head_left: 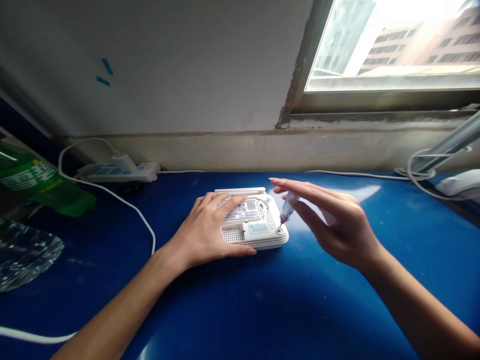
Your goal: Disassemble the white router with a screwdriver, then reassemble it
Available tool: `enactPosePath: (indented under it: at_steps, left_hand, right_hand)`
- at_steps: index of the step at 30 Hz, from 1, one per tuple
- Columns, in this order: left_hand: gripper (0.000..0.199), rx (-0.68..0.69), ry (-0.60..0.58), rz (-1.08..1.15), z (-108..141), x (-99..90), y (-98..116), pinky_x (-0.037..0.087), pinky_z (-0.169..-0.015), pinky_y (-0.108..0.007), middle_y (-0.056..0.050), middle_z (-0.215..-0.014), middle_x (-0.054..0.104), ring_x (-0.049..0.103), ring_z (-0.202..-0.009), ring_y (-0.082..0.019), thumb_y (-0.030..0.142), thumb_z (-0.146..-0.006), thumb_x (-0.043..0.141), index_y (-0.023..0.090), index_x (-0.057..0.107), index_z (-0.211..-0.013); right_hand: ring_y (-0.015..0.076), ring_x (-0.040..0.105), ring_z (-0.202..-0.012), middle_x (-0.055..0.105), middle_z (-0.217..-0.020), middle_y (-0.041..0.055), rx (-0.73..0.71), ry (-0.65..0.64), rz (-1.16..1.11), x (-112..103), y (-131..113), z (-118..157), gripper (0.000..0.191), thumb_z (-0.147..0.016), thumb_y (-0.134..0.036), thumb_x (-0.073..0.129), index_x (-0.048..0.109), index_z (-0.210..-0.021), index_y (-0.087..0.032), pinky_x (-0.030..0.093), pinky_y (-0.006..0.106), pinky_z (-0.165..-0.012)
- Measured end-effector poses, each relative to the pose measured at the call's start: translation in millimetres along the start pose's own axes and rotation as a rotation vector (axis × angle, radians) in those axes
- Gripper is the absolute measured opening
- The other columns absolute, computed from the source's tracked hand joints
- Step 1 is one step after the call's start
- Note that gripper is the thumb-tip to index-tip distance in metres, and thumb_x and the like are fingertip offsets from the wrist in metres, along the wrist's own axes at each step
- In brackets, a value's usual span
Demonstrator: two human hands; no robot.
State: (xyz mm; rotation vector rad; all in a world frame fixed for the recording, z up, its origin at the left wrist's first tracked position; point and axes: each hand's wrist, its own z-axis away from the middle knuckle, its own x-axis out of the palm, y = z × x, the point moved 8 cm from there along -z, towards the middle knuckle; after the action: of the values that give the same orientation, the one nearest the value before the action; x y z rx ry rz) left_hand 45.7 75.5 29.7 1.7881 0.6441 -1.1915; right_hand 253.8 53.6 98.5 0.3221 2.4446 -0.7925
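Note:
A white router lies on the blue table with its labelled, vented underside facing up. A folded antenna runs along its far edge. My left hand grips the router from the left, thumb at the near edge and fingers over the top. In my right hand, a small screwdriver with a pale translucent handle is held between thumb and fingers. It tilts slightly, its tip at the round screw hole in the router's near right corner. Part of its handle is hidden by the fingers.
On the left are a green bottle, a clear bottle and a white power strip with a plug in it. A white cable crosses the blue table. At the back right, a cable coils around a metal post.

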Motion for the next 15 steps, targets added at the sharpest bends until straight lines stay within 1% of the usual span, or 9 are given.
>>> enactPosePath:
  at_steps: [2, 4, 6, 8, 9, 10, 13, 14, 15]
  left_hand:
    - [0.102, -0.004, -0.007, 0.000, -0.1, 0.4, 0.2, 0.041, -0.120, -0.062, -0.011, -0.157, 0.060, 0.052, -0.141, -0.042, 0.083, -0.073, 0.083, 0.033, 0.054, -0.157]
    - [0.101, -0.008, -0.014, -0.003, -0.1, 0.7, 0.7, 0.042, -0.119, -0.062, -0.010, -0.158, 0.060, 0.052, -0.140, -0.042, 0.082, -0.074, 0.084, 0.033, 0.054, -0.157]
    - [0.101, -0.009, -0.016, -0.010, 0.0, 0.8, 1.2, 0.041, -0.120, -0.063, -0.010, -0.158, 0.059, 0.052, -0.140, -0.042, 0.081, -0.074, 0.084, 0.033, 0.055, -0.157]
    - [0.101, -0.011, -0.016, -0.019, 0.0, 1.0, 1.3, 0.040, -0.120, -0.064, -0.011, -0.158, 0.059, 0.051, -0.141, -0.042, 0.080, -0.074, 0.084, 0.032, 0.055, -0.157]
    - [0.101, -0.012, -0.015, -0.021, 0.0, 1.0, 1.1, 0.040, -0.121, -0.064, -0.012, -0.158, 0.059, 0.050, -0.142, -0.042, 0.080, -0.074, 0.084, 0.032, 0.055, -0.157]
    - [0.100, -0.012, -0.016, -0.022, 0.0, 1.3, 1.0, 0.040, -0.121, -0.064, -0.012, -0.158, 0.059, 0.050, -0.142, -0.042, 0.080, -0.074, 0.084, 0.032, 0.055, -0.157]
    - [0.100, -0.009, -0.014, -0.023, -0.1, 1.8, 0.6, 0.040, -0.121, -0.064, -0.013, -0.157, 0.059, 0.050, -0.143, -0.042, 0.083, -0.073, 0.083, 0.031, 0.057, -0.155]
    - [0.101, -0.006, -0.011, -0.025, 0.0, 1.8, 0.6, 0.040, -0.121, -0.064, -0.013, -0.156, 0.059, 0.049, -0.143, -0.043, 0.084, -0.073, 0.083, 0.031, 0.057, -0.155]
    - [0.101, -0.004, -0.009, -0.029, 0.1, 1.8, 0.7, 0.040, -0.121, -0.064, -0.013, -0.156, 0.059, 0.049, -0.143, -0.043, 0.084, -0.073, 0.082, 0.031, 0.058, -0.155]
  right_hand:
    - [0.0256, 0.081, -0.109, 0.082, -0.127, 0.0022, 0.019, 0.015, -0.045, -0.4, -0.2, -0.3, 0.047, -0.104, -0.015, 0.067, 0.071, -0.145, -0.039, 0.066, 0.042, -0.096]
    - [0.0241, 0.082, -0.094, 0.085, -0.112, 0.0027, 0.015, 0.049, -0.043, -2.6, -1.4, -1.3, 0.038, -0.099, -0.018, 0.077, 0.078, -0.131, -0.036, 0.067, 0.039, -0.085]
    - [0.0229, 0.078, -0.080, 0.082, -0.097, 0.0043, -0.005, 0.084, -0.009, -5.1, -3.2, -2.7, 0.027, -0.093, -0.022, 0.085, 0.083, -0.118, -0.032, 0.065, 0.037, -0.071]
    - [0.0216, 0.074, -0.073, 0.078, -0.089, 0.0045, -0.024, 0.108, 0.028, -7.0, -4.8, -3.7, 0.025, -0.090, -0.023, 0.088, 0.085, -0.113, -0.031, 0.062, 0.035, -0.061]
    - [0.0220, 0.075, -0.075, 0.078, -0.092, 0.0053, -0.031, 0.107, 0.033, -7.0, -5.4, -4.0, 0.026, -0.092, -0.023, 0.086, 0.085, -0.117, -0.032, 0.062, 0.035, -0.062]
    - [0.0235, 0.077, -0.083, 0.080, -0.101, 0.0067, -0.034, 0.090, 0.023, -5.7, -5.7, -4.1, 0.029, -0.096, -0.021, 0.080, 0.083, -0.123, -0.033, 0.064, 0.036, -0.068]
    - [0.0275, 0.077, -0.117, 0.078, -0.134, 0.0066, -0.015, -0.013, -0.075, 2.2, -4.5, -3.0, 0.047, -0.107, -0.014, 0.059, 0.070, -0.146, -0.037, 0.065, 0.043, -0.094]
    - [0.0274, 0.076, -0.120, 0.079, -0.136, 0.0048, -0.001, -0.021, -0.101, 3.0, -3.3, -2.3, 0.049, -0.107, -0.013, 0.058, 0.068, -0.148, -0.039, 0.064, 0.044, -0.098]
    - [0.0269, 0.078, -0.116, 0.081, -0.131, 0.0033, 0.011, -0.006, -0.113, 2.0, -2.0, -1.6, 0.049, -0.106, -0.013, 0.061, 0.069, -0.146, -0.040, 0.064, 0.043, -0.098]
